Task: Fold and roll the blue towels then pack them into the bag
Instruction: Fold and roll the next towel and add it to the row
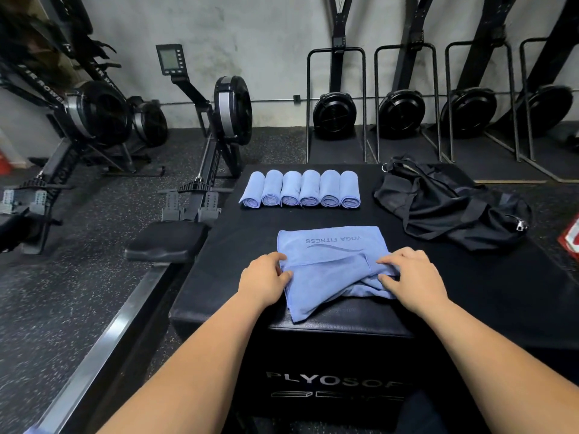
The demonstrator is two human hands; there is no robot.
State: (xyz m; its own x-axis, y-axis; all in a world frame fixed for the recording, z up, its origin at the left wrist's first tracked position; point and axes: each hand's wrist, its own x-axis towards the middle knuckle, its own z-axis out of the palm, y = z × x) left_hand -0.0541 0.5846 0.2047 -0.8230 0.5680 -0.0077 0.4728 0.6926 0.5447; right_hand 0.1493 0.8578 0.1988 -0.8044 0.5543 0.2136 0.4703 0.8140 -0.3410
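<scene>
My left hand (266, 278) and right hand (410, 277) each pinch an edge of the half-folded blue cloth towel (332, 270), centre frame, on the black padded counter (238, 245). Six rolled blue towels (300, 189) line up above it, with the limp black fabric bag (445, 208) at right. Black rowing machines (232, 111) fill the upper left.

1. The light is dim and even, falling from above; the pale grey concrete wall (266, 32) is the brightest surface.
2. The black padded tabletop (238, 233) swallows light, with a dull sheen along its near edge.
3. The light-blue cloth towel (329, 245) casts only a soft, thin shadow.
4. Pale glare streaks the grey metal rowing-machine rail (103, 333).
5. Wide-angle bending tilts the black metal upright frames (488, 57) at right.
6. The centre is sharp, with the towel's print legible; the red-and-white object (571, 236) at the edge is blurred.
</scene>
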